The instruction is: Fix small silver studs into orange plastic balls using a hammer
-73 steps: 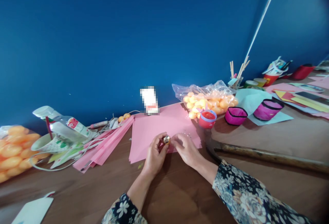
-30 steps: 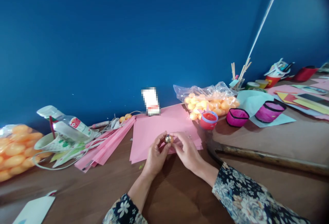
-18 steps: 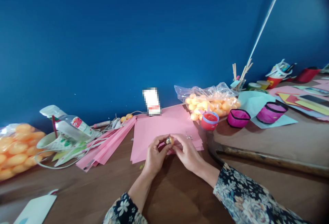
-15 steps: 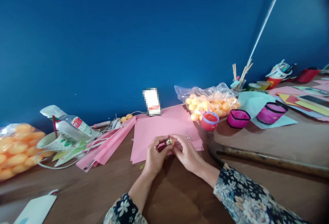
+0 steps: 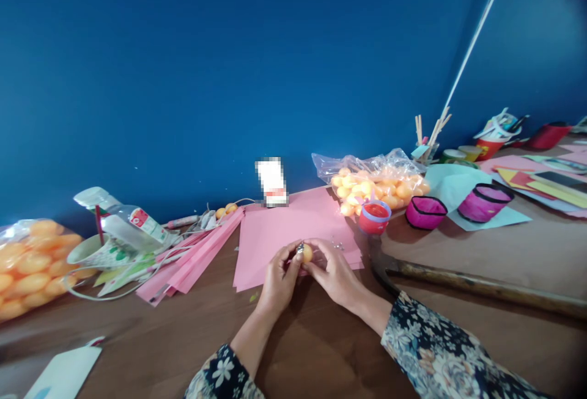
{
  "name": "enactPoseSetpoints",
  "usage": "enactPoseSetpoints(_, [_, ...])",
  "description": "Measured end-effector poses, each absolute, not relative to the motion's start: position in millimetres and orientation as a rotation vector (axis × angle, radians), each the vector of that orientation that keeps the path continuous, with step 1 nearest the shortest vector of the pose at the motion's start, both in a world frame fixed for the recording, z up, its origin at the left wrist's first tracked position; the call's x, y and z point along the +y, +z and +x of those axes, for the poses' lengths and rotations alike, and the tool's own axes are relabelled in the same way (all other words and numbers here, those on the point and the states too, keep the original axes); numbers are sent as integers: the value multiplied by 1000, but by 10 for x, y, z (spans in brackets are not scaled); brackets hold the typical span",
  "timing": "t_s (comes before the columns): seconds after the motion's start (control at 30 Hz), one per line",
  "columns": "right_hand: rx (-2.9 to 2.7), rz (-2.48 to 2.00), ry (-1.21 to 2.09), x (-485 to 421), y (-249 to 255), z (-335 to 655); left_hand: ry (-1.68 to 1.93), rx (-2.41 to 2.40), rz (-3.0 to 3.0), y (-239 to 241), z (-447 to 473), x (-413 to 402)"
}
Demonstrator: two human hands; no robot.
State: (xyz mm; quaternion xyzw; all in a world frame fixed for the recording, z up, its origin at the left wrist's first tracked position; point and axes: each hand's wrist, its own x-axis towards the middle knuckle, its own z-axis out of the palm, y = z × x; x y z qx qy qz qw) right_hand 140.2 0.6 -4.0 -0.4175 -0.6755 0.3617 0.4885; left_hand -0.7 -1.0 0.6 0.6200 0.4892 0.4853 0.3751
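Note:
Both hands meet over the near edge of a stack of pink paper (image 5: 275, 222). Between them is a small orange plastic ball (image 5: 307, 255) with a shiny silver piece (image 5: 300, 248) at its upper left. My left hand (image 5: 279, 274) is closed, its thumb and fingertips pinching the silver piece against the ball. My right hand (image 5: 334, 270) is closed too, gripping the ball from the right with thumb and forefinger. The exact kind of the silver piece is too small to make out. A few small shiny bits (image 5: 338, 245) lie on the paper just beyond my right hand.
A hammer-like tool with a wooden handle (image 5: 481, 286) lies at the right. Behind are a bag of orange balls (image 5: 380, 185), a red cup (image 5: 375, 219) and magenta fabric rings (image 5: 426, 212). Pink strips (image 5: 197, 258), a bottle (image 5: 123, 222) and another ball bag (image 5: 34, 270) are left.
The ball has been turned in my fingers: its silver piece, which faced me, now points up and left, and more orange surface shows. My hands have stayed in nearly the same place.

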Motion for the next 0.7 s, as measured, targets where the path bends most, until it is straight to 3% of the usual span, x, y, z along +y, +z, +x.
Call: enactPoseSetpoints(0.7, [-1714, -1089, 724, -17, 37, 1405, 1194, 1181, 1363, -27, -39, -16])
